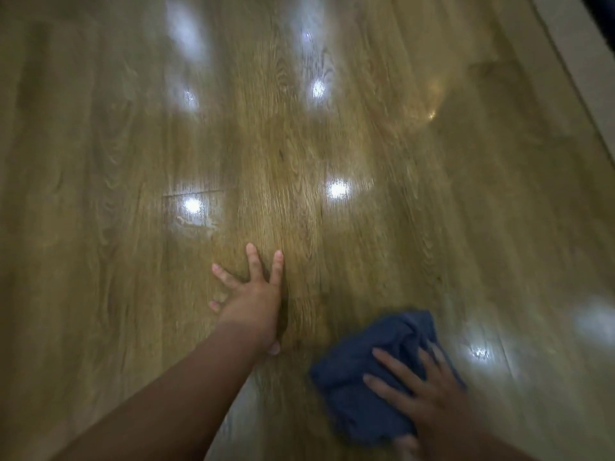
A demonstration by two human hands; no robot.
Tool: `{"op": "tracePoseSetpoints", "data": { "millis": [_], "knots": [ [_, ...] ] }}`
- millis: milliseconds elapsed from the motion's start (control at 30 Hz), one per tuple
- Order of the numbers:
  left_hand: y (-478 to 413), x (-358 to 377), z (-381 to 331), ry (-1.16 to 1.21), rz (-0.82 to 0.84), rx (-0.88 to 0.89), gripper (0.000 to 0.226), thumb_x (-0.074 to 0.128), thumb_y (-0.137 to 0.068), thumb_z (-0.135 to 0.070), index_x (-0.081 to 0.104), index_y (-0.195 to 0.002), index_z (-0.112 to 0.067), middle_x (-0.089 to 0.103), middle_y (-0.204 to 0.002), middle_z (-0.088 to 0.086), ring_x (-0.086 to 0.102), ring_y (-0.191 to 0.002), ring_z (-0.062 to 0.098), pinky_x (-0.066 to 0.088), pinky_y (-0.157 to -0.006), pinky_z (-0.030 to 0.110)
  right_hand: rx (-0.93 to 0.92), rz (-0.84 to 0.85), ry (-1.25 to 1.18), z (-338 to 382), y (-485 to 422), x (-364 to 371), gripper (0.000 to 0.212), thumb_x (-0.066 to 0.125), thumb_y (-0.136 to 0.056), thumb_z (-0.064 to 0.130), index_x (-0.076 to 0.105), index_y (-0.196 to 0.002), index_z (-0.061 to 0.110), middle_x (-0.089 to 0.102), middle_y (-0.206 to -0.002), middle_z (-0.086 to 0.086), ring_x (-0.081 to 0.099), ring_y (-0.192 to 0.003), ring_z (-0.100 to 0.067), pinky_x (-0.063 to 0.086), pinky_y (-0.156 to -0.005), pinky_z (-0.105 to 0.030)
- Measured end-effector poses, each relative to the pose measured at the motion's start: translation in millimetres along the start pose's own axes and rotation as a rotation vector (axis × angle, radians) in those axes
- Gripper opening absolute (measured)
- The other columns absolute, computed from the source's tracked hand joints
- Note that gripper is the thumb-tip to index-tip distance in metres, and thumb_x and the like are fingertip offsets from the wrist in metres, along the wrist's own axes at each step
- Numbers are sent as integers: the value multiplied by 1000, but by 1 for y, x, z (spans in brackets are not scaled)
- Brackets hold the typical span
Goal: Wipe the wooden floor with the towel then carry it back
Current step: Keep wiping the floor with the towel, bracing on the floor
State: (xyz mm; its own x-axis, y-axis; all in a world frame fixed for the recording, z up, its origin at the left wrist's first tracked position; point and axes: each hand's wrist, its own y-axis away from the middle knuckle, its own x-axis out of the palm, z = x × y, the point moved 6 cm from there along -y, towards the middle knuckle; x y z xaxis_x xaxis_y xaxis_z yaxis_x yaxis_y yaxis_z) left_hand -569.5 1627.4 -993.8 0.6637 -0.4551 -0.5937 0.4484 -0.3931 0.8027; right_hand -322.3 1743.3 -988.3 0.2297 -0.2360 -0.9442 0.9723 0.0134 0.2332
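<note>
A crumpled dark blue towel (362,367) lies on the glossy wooden floor (299,144) at the lower right. My right hand (422,394) presses flat on top of the towel, fingers spread over the cloth. My left hand (253,294) rests flat on the bare planks to the left of the towel, fingers apart and holding nothing. The picture is blurred around the towel and right hand.
Ceiling lights reflect as bright spots across the planks. A pale strip, a skirting or threshold (579,61), runs diagonally along the upper right edge of the floor. A faint smear (194,224) shows near one reflection ahead of my left hand.
</note>
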Motion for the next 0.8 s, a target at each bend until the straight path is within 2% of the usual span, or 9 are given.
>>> {"op": "tracePoseSetpoints", "data": {
  "millis": [67, 100, 167, 267, 367, 533, 633, 733, 800],
  "knots": [
    [1, 1, 1, 18, 2, -2, 154, 92, -64, -28, -40, -141, -35, -57, -139, 9, -25, -133, 65, 32, -103, 73, -95, -39, 32, -35, -34, -18, 70, 54, -73, 58, 52, -139, 35, 44, -155, -3, 55, -116, -45, 37, -98, -59],
    [0, 2, 1, 19, -3, 4, 154, 92, -63, -28, -40, -141, -35, -57, -139, 8, -25, -133, 65, 31, -103, 73, -50, -94, 38, -62, -66, -35, 72, 54, -70, 58, 54, -138, 33, 46, -153, -5, 55, -116, -48, 38, -97, -61],
    [-1, 1, 2, 12, -9, 6, 154, 93, -62, -29, -40, -141, -36, -57, -139, 7, -25, -134, 65, 32, -103, 73, 194, -154, 45, -127, -148, -70, 76, 44, -73, 60, 49, -144, 34, 38, -159, -4, 42, -131, -54, 31, -105, -67],
    [0, 2, 1, 12, -12, 3, 154, 93, -62, -31, -39, -142, -36, -55, -142, 7, -22, -135, 65, 34, -101, 72, 500, -156, -49, -198, -250, -112, 73, 41, -82, 61, 31, -151, 44, 14, -167, 6, 11, -149, -46, 2, -113, -73],
    [-1, 1, 3, -4, -23, 1, 154, 92, -62, -31, -38, -143, -37, -53, -144, 7, -21, -136, 64, 35, -101, 72, 581, -176, -120, -208, -277, -118, 71, 43, -83, 58, 31, -151, 42, 12, -167, 6, 11, -149, -46, 5, -114, -73],
    [0, 1, 2, 21, -11, 8, 154, 93, -61, -28, -38, -143, -36, -56, -139, 6, -23, -135, 64, 33, -103, 73, 361, -157, -105, -98, -128, -49, 79, 47, -76, 56, 35, -152, 38, 18, -166, 6, 15, -146, -48, 14, -115, -71],
    [-2, 2, 3, 25, -5, 7, 156, 94, -60, -28, -38, -142, -36, -56, -140, 7, -23, -134, 65, 32, -103, 73, 14, -5, 39, -18, -24, 3, 80, 54, -81, 58, 32, -154, 38, 27, -164, -3, 23, -145, -50, 17, -113, -71],
    [-6, 4, 4, 42, 7, 12, 157, 94, -59, -27, -39, -141, -37, -58, -137, 6, -24, -133, 65, 31, -103, 75, -365, 133, 168, -41, -27, -2, 70, 30, -90, 71, 44, -149, 34, 38, -158, -8, 46, -131, -50, 25, -110, -68],
    [-7, 5, 5, 32, 3, 16, 157, 94, -59, -28, -39, -141, -37, -59, -134, 5, -25, -133, 65, 31, -102, 75, -487, 70, 190, -81, -75, -30, 70, 24, -92, 72, 45, -144, 31, 37, -158, -8, 49, -126, -48, 32, -104, -68]
  ]
}}
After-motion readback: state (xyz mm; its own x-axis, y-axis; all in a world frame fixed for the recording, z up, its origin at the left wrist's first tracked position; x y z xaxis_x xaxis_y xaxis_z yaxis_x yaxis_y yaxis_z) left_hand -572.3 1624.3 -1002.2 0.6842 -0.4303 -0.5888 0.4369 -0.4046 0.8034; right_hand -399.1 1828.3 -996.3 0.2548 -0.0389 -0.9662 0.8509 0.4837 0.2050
